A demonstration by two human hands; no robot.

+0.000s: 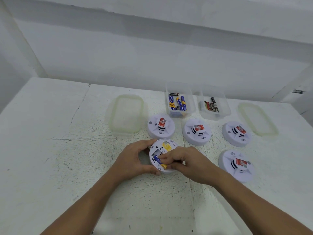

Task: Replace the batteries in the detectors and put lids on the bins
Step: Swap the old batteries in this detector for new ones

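Gripping the open detector [166,146] by its left rim, the left hand [133,160] has its fingers [147,143] curled over the far edge and its thumb at the near edge. The detector lies back-up, near the middle of the tabletop [67,133], with the battery bay exposed and a yellow label in its far part.

The right hand [191,164] lies over the detector's right side. Its fingers [167,158] are drawn narrow and pinch a blue-and-yellow battery [158,160]. The battery lies slanted in the bay, blue end far-left, yellow end near-right, partly under the fingertips. Cannot tell whether it is fully seated.

Four more detectors sit dome-up with red labels:
- The far-left detector [160,126] is just beyond the open one.
- The far-middle detector [197,131] is to its right.
- The far-right detector [237,133] is further right.
- The near-right detector [237,165] is right of the right hand, apart from it.

Behind them are two clear bins, side by side and both uncovered. The left bin [191,99] holds blue batteries [177,103]. The right bin [225,107] holds dark batteries [211,105].

Both lids lie flat on the tabletop. The left lid [127,114] is left of the far-left detector. The right lid [257,119] is right of the far-right detector.
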